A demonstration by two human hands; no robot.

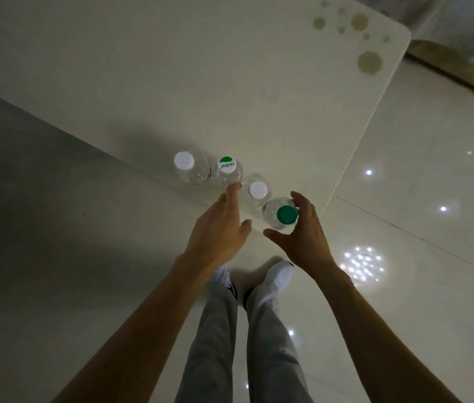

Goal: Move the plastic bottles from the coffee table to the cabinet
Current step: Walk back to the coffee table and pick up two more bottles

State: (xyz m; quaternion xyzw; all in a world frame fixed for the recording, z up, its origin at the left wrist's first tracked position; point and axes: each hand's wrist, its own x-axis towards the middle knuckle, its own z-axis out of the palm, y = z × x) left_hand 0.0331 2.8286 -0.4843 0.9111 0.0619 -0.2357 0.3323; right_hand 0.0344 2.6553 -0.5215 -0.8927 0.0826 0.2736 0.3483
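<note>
1. Plastic bottles [227,174], four, stand upright in a row at near edge of white coffee table [259,82].
2. Right hand [302,237]: fingers and thumb curled round green-cap bottle [286,214], nearest the table corner.
3. Left hand [218,231]: spread, holding nothing, fingertips beside white-cap bottle [257,189].

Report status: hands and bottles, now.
Left hand open, reaching at near white-capped bottle. Right hand fingers curled round green-capped bottle. Four bottles in tight row on coffee table.
</note>
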